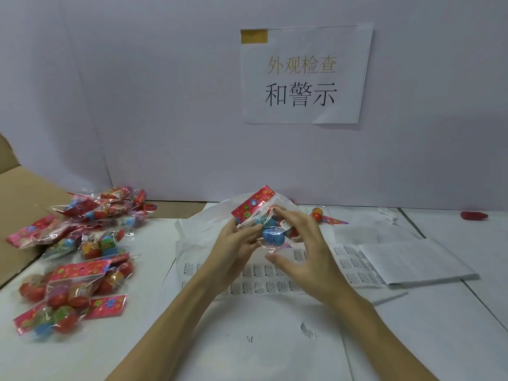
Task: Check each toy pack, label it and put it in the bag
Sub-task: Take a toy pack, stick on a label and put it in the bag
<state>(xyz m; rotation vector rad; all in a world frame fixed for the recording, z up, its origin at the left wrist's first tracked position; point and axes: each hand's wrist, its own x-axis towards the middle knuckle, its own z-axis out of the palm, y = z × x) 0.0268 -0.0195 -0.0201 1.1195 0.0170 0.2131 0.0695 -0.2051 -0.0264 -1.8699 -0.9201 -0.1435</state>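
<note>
Left hand: your left hand [233, 244] pinches the toy pack [268, 222] by its left edge.
Right hand: your right hand [308, 248] lies on the pack, fingers straight.
Pack: lifted over the white bag [189, 235].
Labels: label sheet [275, 279] beneath your hands.
Pile: more packs [79, 254] far left.

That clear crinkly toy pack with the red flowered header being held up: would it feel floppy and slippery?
Probably floppy: the clear toy pack with the red flowered header wrinkles where the left hand pinches it. Likely slippery, as the film looks glossy. The round toys inside would probably shift.

I see a paper sign [305, 75] taped to the white wall [165, 92]; left of it, far lower, brown cardboard [16, 199].
</note>
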